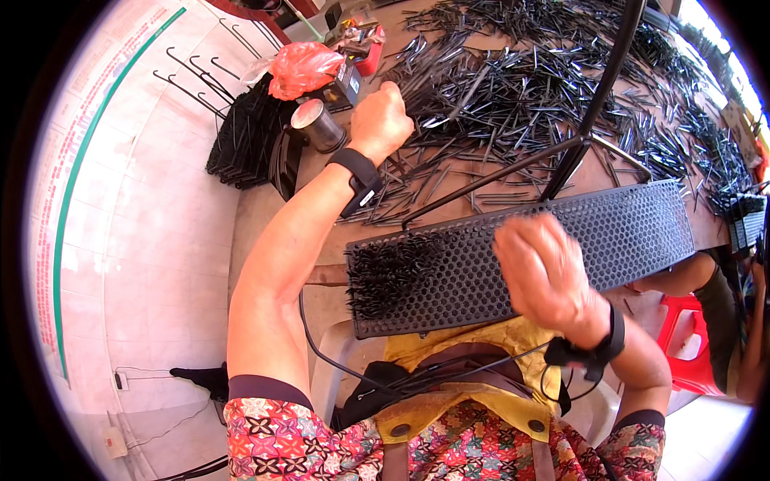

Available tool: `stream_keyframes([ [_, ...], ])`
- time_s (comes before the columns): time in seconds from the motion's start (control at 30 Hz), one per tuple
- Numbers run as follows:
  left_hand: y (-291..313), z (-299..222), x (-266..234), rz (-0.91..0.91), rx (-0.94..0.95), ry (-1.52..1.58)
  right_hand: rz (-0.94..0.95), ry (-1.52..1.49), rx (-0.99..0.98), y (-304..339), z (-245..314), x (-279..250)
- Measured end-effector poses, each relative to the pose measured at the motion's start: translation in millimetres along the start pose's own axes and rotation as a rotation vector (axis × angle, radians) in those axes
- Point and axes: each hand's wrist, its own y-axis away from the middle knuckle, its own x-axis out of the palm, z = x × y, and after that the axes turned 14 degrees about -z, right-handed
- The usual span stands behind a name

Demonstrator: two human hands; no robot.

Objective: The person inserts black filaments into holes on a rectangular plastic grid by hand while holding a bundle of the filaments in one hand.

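Currently, through my head view, the long black perforated rectangular board (473, 280) lies aslant before the wearer's yellow cloth apron (525, 341), dense black bristles (387, 272) covering its left end. I see the left hand (381, 120) clenched near a scattered heap of thin, glossy black strips (521, 96), beside a grey metal cylindrical can (325, 128). The right hand (541, 268), blurred and curled, is over the board; I cannot tell whether it grasps anything.
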Motion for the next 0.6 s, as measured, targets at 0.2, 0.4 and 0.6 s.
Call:
stream_keyframes([
  [0.2,13.7,-1.3,-17.1,0.055,0.106,0.0,0.076,0.354,-0.133,-50.9,-42.5,49.2],
  [0.4,23.2,8.2,-20.6,0.068,0.215,0.056,0.364,0.444,-0.185,-54.0,-50.8,75.6],
  [0.6,23.8,9.0,-17.9,0.043,0.297,0.096,0.395,0.439,-0.192,-59.9,-49.0,76.3],
])
